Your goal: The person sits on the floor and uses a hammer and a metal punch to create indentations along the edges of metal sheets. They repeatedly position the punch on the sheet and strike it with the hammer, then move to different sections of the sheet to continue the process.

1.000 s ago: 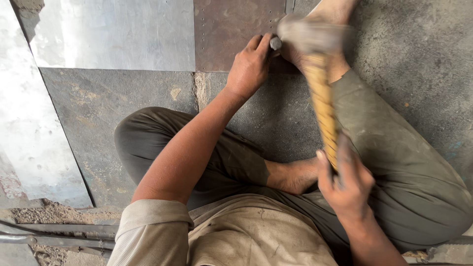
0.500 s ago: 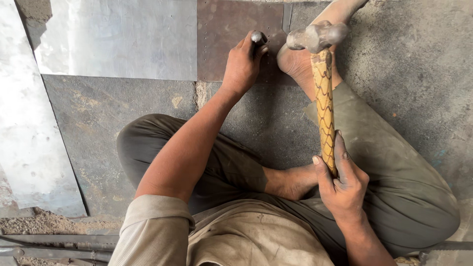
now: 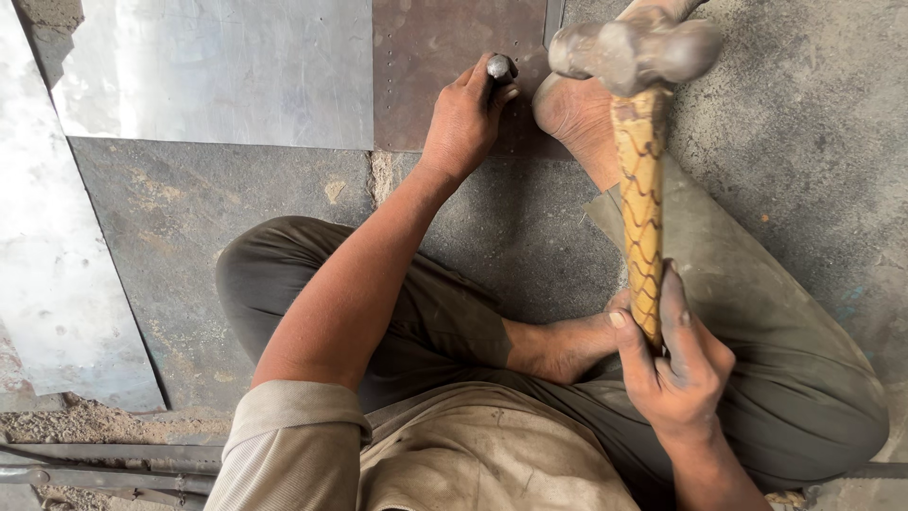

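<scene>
The fingers of the left hand [image 3: 465, 118] are curled tight around one short dark steel punch [image 3: 499, 70], held upright with its rounded head showing above the knuckles and its tip down on a brown, rust-coloured metal sheet [image 3: 430, 57]. The fingers of the right hand [image 3: 673, 364] are wrapped around the lower end of one hammer's yellow wooden handle [image 3: 639, 203], which bears a dark wavy net pattern. At the top of that handle sits the grey double-ended steel hammer head [image 3: 632, 52], raised above the sheet and a little to the right of the punch, not touching it.

The brown sheet shows rows of small dots along its edges. One bare foot [image 3: 577, 118] rests beside its right edge; a second bare foot [image 3: 563, 345] lies tucked under the crossed legs in olive-grey trousers [image 3: 757, 322]. Two shiny pale metal sheets lie on the grey concrete floor [image 3: 227, 203]: one [image 3: 218, 66] to the left of the brown sheet, another [image 3: 57, 274] along the left edge.
</scene>
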